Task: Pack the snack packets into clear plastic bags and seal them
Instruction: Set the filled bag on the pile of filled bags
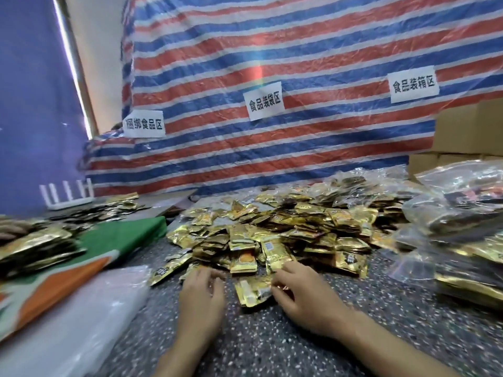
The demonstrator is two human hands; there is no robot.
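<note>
Both my forearms reach up from the bottom of the frame, palms down. My left hand point(201, 292) hovers with fingers loosely bent, holding nothing. My right hand point(302, 289) curls its fingertips against a small stack point(253, 291) lying flat at lower centre, long axis roughly left to right; whether I pinch it, I cannot tell. The pile point(272, 229) lies just above, and bare table point(272, 346) below.
</note>
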